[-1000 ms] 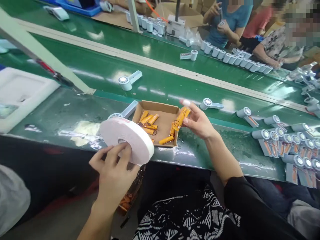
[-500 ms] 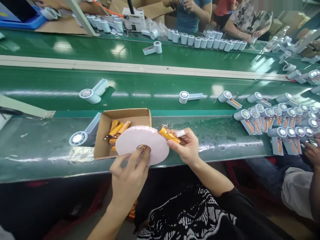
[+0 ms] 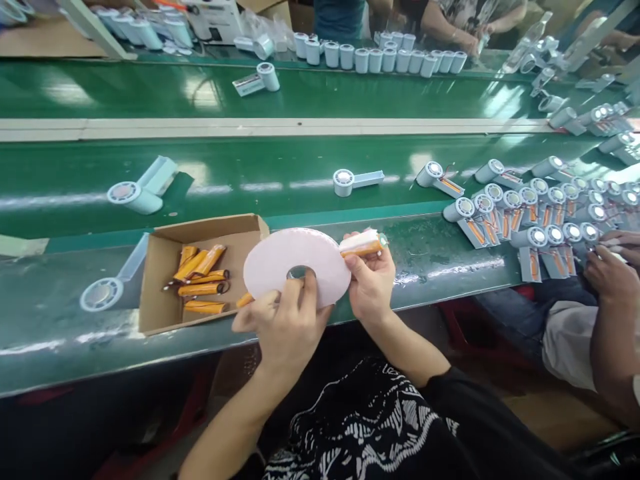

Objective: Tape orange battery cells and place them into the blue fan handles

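Observation:
My left hand (image 3: 287, 327) holds a wide, flat roll of white tape (image 3: 270, 260), its fingers hooked into the centre hole. In my right hand (image 3: 373, 287) is an orange-wrapped battery (image 3: 367, 249), with a white strip along its upper side. The battery's inner end touches or nearly touches the roll's right edge; I cannot tell which. Just left of the roll stands an open cardboard box (image 3: 159, 280) with several orange batteries (image 3: 201, 289) and their wires inside. The roll hides part of the box's right side.
A light-blue fan housing (image 3: 103, 293) lies left of the box. More housings (image 3: 131, 195) sit on the green belt (image 3: 240, 160). Several fans with batteries in their handles (image 3: 475, 220) crowd the right side, near a co-worker's hands (image 3: 613, 267). White-blue cylinders (image 3: 375, 60) line the far side.
The battery has turned in my right hand, and a white strip now shows along it. The roll has moved slightly right relative to the box, uncovering more batteries. The whole view has shifted.

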`<state>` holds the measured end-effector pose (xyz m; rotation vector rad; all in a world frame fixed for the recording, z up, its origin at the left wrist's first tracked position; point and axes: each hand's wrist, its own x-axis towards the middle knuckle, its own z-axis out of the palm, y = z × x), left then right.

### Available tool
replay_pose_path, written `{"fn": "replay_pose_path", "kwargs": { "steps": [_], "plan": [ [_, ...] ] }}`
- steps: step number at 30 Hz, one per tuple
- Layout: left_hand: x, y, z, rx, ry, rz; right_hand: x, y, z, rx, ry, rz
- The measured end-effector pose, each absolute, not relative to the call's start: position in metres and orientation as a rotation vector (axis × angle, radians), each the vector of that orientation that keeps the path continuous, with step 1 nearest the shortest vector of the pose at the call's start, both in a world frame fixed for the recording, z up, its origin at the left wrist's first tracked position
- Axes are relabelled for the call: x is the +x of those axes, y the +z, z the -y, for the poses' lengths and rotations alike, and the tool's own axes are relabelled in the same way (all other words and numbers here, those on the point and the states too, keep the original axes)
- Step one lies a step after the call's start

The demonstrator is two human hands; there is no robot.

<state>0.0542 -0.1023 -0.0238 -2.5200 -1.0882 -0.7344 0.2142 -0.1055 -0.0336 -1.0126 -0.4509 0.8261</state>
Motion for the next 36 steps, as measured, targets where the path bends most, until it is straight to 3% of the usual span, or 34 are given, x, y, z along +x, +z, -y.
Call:
{"fn": "replay_pose_path", "kwargs": {
  "steps": [4,10,15,19,23,28,36],
  "plan": [
    [0.070,-0.048,0.122,-2.600,-0.818,1.012,0.270,-0.021,0.105,-1.102,0.879,0.588],
    [0.056,-0.053,0.096,-3.062,-0.095,0.968,0.416,0.020,0.120,-1.104,0.287,0.730],
    [0.127,-0.008,0.010,-3.174,0.272,0.830,0.398,-0.026,0.135,-1.158,0.615,0.675],
    [0.246,0.000,-0.057,-3.047,0.092,0.985,0.376,-0.045,0.127,-1.162,0.637,0.619],
    [0.310,-0.012,-0.101,-3.032,0.217,1.094,0.387,-0.038,0.132,-1.133,0.575,0.556],
    [0.296,-0.020,-0.128,-3.097,0.353,1.058,0.421,-0.032,0.120,-1.197,0.497,0.641],
    [0.277,-0.017,-0.150,-3.278,0.328,0.944,0.452,-0.048,0.007,-1.553,0.624,1.139]
  ]
}}
